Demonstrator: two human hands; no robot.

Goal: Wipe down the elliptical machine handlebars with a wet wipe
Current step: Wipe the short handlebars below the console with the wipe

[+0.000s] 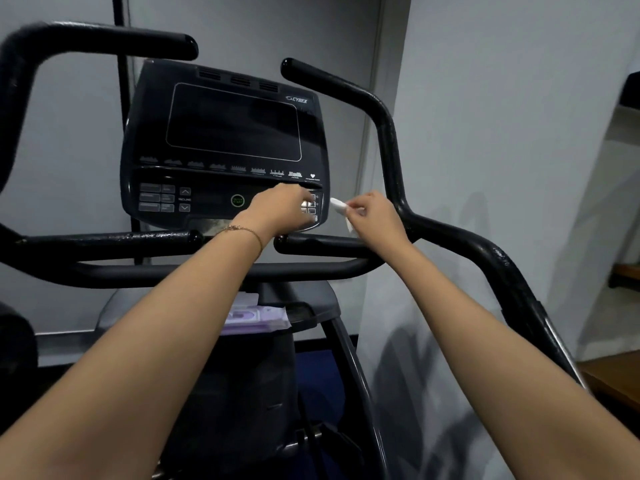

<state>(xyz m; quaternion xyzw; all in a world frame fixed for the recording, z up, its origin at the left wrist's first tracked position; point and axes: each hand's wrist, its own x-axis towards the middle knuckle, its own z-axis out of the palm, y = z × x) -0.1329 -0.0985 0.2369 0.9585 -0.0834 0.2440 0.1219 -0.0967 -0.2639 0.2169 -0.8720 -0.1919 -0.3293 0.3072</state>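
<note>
The elliptical's black right handlebar [391, 140] rises beside the console, and the left handlebar [104, 38] curves across the upper left. My right hand [375, 214] pinches a small white wet wipe [341, 207] just left of the right handlebar's bend, not touching the bar. My left hand [280, 211] hovers in front of the console's lower right buttons, fingers curled downward and blurred, with nothing visible in it. Two short fixed grips [322, 245] run across below both hands.
The black console [225, 140] with a dark screen stands between the bars. A purple wipes packet [256, 318] lies on the grey shelf below the console. A grey wall is behind, and wooden steps [616, 372] show at the right edge.
</note>
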